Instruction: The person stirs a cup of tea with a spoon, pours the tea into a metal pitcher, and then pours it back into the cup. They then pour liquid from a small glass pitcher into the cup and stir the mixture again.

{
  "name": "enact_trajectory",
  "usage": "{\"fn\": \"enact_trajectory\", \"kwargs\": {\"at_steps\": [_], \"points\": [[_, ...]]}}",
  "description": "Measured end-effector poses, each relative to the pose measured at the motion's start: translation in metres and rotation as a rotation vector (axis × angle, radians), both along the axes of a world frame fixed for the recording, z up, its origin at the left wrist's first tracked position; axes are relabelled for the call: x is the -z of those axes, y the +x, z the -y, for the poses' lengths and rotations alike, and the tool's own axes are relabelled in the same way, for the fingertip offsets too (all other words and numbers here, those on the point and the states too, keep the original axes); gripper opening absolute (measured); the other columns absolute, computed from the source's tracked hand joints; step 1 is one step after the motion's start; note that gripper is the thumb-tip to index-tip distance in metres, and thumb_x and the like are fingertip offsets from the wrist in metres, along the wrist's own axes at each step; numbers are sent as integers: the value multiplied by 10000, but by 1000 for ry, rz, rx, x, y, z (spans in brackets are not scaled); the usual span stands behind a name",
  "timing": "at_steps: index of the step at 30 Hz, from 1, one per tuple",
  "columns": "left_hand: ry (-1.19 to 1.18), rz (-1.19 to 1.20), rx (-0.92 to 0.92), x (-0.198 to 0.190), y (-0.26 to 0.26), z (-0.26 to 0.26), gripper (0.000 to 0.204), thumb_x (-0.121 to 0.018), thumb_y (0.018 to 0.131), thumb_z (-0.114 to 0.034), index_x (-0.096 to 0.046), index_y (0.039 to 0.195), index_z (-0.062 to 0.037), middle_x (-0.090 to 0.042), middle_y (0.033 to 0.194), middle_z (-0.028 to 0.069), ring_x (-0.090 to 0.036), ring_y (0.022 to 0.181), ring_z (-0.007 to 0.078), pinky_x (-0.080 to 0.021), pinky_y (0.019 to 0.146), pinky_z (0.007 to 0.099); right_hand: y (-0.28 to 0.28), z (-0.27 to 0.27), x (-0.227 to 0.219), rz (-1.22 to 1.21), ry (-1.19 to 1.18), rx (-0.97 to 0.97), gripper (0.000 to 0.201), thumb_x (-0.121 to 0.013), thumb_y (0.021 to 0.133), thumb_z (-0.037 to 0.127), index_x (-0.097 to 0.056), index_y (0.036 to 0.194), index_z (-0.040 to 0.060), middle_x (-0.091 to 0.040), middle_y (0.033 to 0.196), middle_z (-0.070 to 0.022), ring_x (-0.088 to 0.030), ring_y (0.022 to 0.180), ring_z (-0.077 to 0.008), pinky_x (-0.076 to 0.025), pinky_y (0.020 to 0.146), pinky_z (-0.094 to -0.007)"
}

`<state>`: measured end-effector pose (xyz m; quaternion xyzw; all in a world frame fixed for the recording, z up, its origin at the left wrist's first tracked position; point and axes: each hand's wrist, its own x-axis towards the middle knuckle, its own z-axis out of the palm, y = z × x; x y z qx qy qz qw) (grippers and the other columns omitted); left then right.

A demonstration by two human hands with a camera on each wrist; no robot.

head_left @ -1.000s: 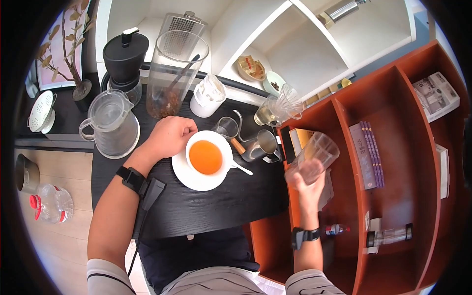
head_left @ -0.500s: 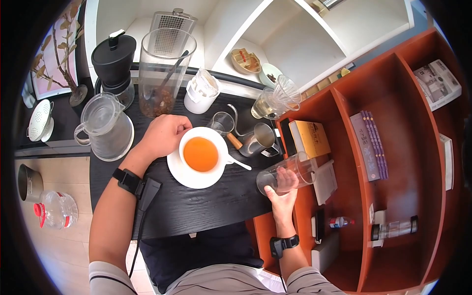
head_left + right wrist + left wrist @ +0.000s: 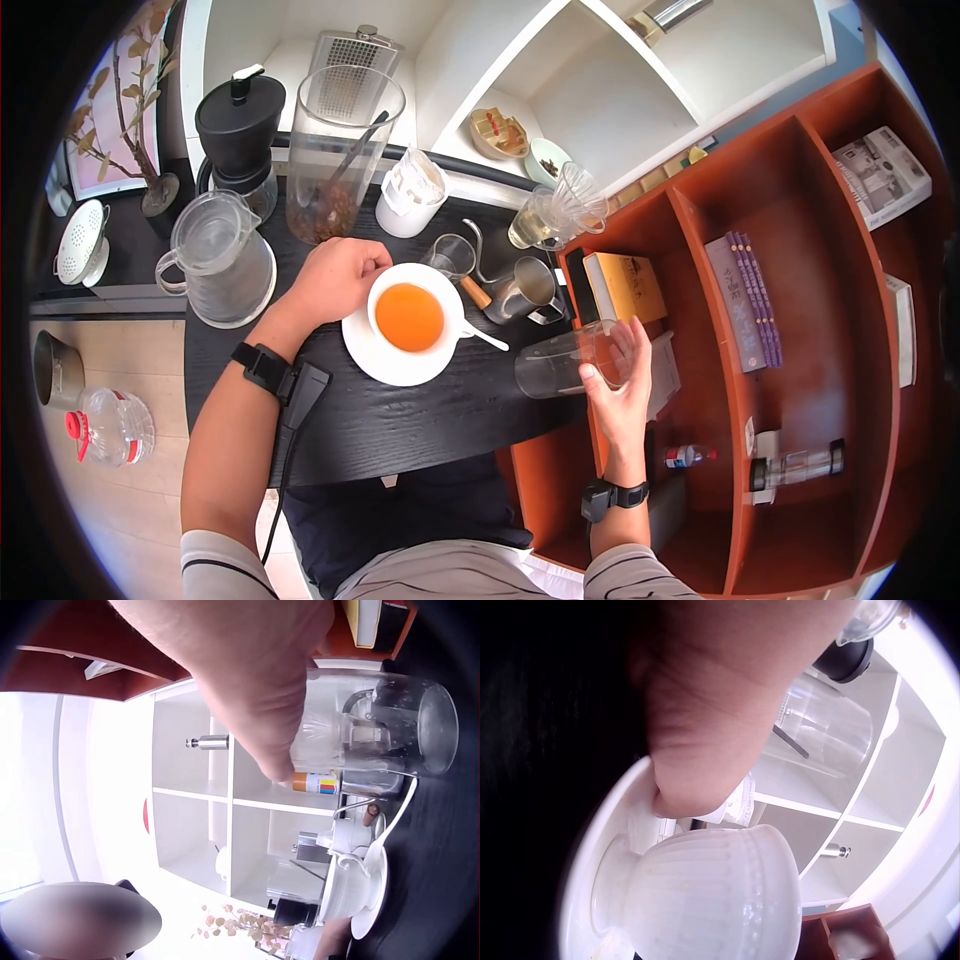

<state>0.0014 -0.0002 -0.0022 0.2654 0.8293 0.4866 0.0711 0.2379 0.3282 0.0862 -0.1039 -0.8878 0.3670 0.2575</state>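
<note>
My right hand holds a tall clear drinking glass round its upper part, thumb on one side and fingers on the other. In the right wrist view the glass is upright, its base close to the black tabletop. My left hand pinches the rim of a white saucer; the left wrist view has a fingertip right at that rim. On the saucer sits a white cup of orange-brown liquid, with a white spoon beside it.
Behind the cup stand a small glass, a steel pitcher, a white canister and a tall glass cylinder. A lidded glass jug and black grinder are left. A red-brown bookcase adjoins the table's right edge.
The glass has come left from over the bookcase to the table's right edge. My right hand has since shifted toward its rim. My left hand stays at the saucer.
</note>
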Motion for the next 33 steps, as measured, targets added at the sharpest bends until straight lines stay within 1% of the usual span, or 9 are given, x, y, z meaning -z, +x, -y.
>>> {"fn": "enact_trajectory", "kwargs": {"at_steps": [2,5,7,12,16,21,25,28,33], "points": [[1,1,-2,-2,1,0,130,-734,900,-164,-784,939,-50,-750,775,126,-731,709,291,-551,686,401,-4,7,-10,71,48,7,981,-922,826,223,-388,1616,-7,-598,1453,-233,-577,1385,-334,-412,1217,-472],[12,-3,-9,0,1,0,133,-736,898,-168,-784,935,-50,-749,775,128,-732,711,297,-553,692,404,-6,7,-14,96,25,12,894,-903,828,151,-444,1577,-15,-645,1370,-195,-634,1295,-305,-471,1163,-449],[61,-88,-15,10,-2,-1,128,-785,873,-135,-773,954,-37,-690,692,88,-651,610,226,-500,619,368,-2,7,-15,71,-15,9,859,-894,828,124,-464,1558,-17,-655,1332,-174,-647,1265,-282,-491,1138,-430],[58,-106,-12,13,-3,-1,119,-781,874,-133,-772,949,-41,-693,696,90,-660,617,234,-500,619,374,1,21,-61,-8,-248,-150,809,-866,840,90,-483,1546,-8,-640,1278,-90,-641,1230,-202,-511,1099,-379],[28,-90,-13,11,-3,-1,111,-780,875,-129,-769,941,-41,-697,700,91,-666,620,233,-497,614,377,-19,34,-96,-208,-154,-274,882,-886,854,296,-473,1542,-71,-630,1301,-117,-633,1229,-230,-484,1127,-412],[51,-92,-11,11,-2,-1,109,-777,876,-126,-771,945,-43,-699,701,91,-670,623,234,-503,617,377,-80,54,-107,-484,-102,-353,801,-824,882,98,-441,1569,-52,-587,1355,-136,-600,1292,-247,-463,1175,-433],[55,-97,-7,11,-2,0,108,-770,878,-123,-774,952,-44,-709,714,100,-687,639,249,-514,629,383,-136,60,-91,-505,-3,-366,811,-839,835,22,-469,1556,-9,-584,1371,-140,-599,1293,-251,-478,1172,-427],[9,-35,-6,-1,1,2,133,-736,904,-183,-784,924,-61,-758,790,125,-740,747,315,-564,722,420,-170,60,-76,-481,197,-304,838,-887,810,90,-482,1538,-3,-566,1355,-153,-619,1267,-279,-537,1126,-434],[21,-48,-15,4,0,1,116,-748,899,-159,-780,939,-56,-741,766,119,-723,709,295,-549,692,409,-205,59,-55,-433,363,-284,847,-905,797,167,-490,1512,-19,-569,1333,-194,-635,1229,-317,-547,1090,-441]]}}
